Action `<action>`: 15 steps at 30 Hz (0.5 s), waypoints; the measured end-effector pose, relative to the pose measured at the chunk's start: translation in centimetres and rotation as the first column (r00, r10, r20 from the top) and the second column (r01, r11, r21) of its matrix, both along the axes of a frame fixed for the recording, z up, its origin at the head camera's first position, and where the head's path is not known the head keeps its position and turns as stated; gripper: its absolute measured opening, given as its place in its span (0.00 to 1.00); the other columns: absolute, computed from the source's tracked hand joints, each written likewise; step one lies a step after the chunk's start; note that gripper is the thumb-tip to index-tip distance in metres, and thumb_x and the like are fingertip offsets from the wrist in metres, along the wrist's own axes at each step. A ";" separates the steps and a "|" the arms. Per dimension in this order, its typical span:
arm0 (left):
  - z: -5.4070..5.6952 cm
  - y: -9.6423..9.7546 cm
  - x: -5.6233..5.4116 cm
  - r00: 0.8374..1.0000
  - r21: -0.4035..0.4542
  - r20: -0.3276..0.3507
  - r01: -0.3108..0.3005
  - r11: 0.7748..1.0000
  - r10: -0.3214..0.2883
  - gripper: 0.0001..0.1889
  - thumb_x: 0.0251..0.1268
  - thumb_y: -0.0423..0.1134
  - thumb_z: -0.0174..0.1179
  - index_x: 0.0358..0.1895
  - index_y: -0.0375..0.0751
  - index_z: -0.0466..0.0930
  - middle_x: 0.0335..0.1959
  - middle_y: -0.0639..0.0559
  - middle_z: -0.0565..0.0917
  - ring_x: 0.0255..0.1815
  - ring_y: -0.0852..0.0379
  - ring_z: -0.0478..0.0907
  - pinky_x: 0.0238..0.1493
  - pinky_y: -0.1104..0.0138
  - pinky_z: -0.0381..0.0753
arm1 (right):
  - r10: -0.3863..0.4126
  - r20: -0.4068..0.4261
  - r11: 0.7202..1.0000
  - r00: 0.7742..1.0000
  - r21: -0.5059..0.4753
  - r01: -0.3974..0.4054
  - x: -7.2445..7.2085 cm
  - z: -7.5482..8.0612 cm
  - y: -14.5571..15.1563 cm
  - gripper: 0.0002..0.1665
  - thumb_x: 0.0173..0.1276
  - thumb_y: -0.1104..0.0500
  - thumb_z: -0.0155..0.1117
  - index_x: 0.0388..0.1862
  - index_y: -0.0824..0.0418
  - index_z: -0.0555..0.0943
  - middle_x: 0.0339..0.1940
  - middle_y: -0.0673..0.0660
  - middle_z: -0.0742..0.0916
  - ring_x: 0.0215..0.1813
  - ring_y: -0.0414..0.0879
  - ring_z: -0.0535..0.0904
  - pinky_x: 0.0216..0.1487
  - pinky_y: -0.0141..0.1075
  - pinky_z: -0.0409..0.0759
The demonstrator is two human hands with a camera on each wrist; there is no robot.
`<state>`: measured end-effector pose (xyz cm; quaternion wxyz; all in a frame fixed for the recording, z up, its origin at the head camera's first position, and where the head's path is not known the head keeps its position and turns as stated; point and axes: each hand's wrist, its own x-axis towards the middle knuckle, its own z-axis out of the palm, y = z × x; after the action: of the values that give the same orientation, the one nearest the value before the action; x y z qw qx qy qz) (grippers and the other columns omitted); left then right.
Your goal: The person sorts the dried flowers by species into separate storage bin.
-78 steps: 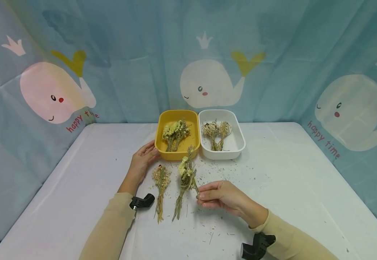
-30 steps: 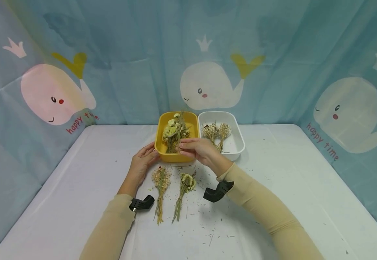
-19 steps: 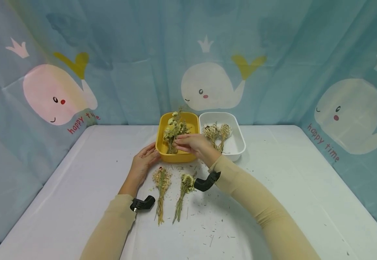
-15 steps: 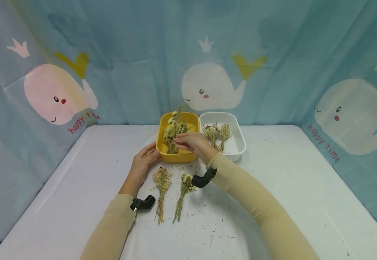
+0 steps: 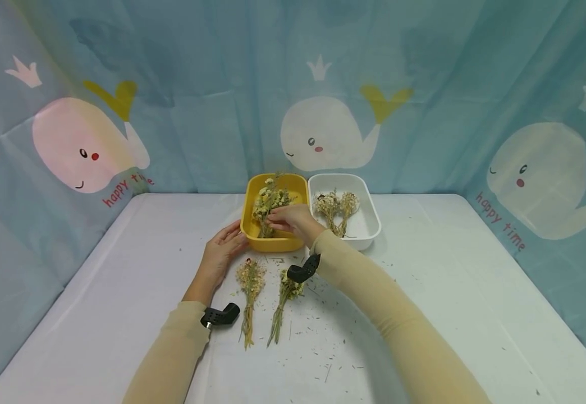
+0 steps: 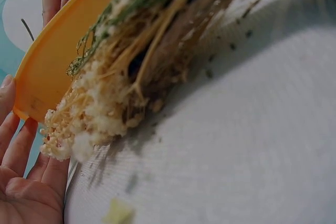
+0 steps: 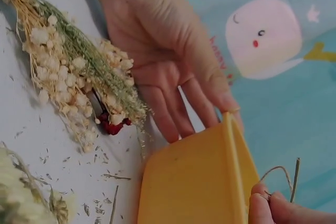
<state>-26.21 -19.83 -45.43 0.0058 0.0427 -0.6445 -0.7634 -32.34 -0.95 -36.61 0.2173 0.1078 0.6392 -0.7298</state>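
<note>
In the head view the left hand (image 5: 219, 250) rests against the left side of the yellow box (image 5: 275, 246). Its thumb touches the rim and its fairly straight fingers lie along the outer wall, as the right wrist view shows. Inside that box the right hand (image 5: 295, 219) pinches the stems of a small dried flower bunch (image 5: 270, 193), pale yellow with green sprigs. Thin stem ends (image 7: 296, 179) stick out by its fingertips in the right wrist view. Other dried flowers in the box lie partly hidden behind the held bunch and hand.
A white box (image 5: 369, 224) with dried flowers stands right of the yellow one. On the white table before them lie a beige dried bouquet (image 5: 250, 280) with a red bloom and a yellow-green bouquet (image 5: 283, 300). Stem crumbs are scattered around. A whale-print curtain (image 5: 197, 140) backs the table.
The right hand has carried the dried flower bunch from above the table into the yellow box, then shifted slightly left and lower there. The left hand has stayed at the box's side.
</note>
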 end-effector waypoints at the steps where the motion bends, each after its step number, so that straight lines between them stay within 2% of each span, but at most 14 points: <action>1: 0.0 0.0 0.0 1.000 -0.002 0.000 0.000 1.000 0.000 0.30 0.72 0.37 0.60 0.75 0.44 0.64 0.76 0.47 0.68 0.74 0.51 0.68 0.58 0.73 0.83 | 0.005 -0.004 1.000 1.000 0.007 -0.005 0.0 -0.1 -0.1 0.23 0.67 0.73 0.63 0.62 0.70 0.79 0.58 0.68 0.85 0.59 0.55 0.84 0.54 0.36 0.87; 4: 0.0 0.0 0.0 1.000 -0.003 0.000 -0.004 1.000 0.004 0.30 0.72 0.37 0.60 0.75 0.45 0.65 0.76 0.47 0.68 0.74 0.51 0.69 0.58 0.73 0.83 | 0.018 -0.010 0.999 1.000 0.029 -0.017 -0.1 -0.4 -0.4 0.22 0.67 0.72 0.63 0.61 0.70 0.80 0.57 0.68 0.85 0.55 0.54 0.87 0.57 0.37 0.86; 9: 0.0 0.1 0.1 1.000 0.005 0.001 -0.009 1.000 0.009 0.30 0.72 0.35 0.60 0.75 0.43 0.65 0.76 0.46 0.68 0.75 0.51 0.68 0.57 0.74 0.83 | 0.030 -0.026 0.998 0.999 0.064 -0.028 -0.1 -0.9 -0.5 0.19 0.67 0.72 0.64 0.57 0.72 0.81 0.54 0.69 0.86 0.46 0.50 0.90 0.51 0.35 0.88; 15: 0.0 -0.1 0.1 1.000 0.010 -0.005 -0.018 1.000 0.018 0.29 0.72 0.35 0.60 0.74 0.44 0.66 0.75 0.46 0.69 0.74 0.51 0.69 0.56 0.74 0.84 | 0.042 -0.041 0.995 0.998 0.090 -0.038 -0.1 -0.8 -0.7 0.18 0.68 0.73 0.63 0.57 0.75 0.80 0.55 0.69 0.86 0.53 0.55 0.87 0.57 0.39 0.86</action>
<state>-26.08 -19.88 -45.40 0.0143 0.0467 -0.6403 -0.7666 -32.43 -1.66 -37.41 0.2131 0.0891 0.6776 -0.6982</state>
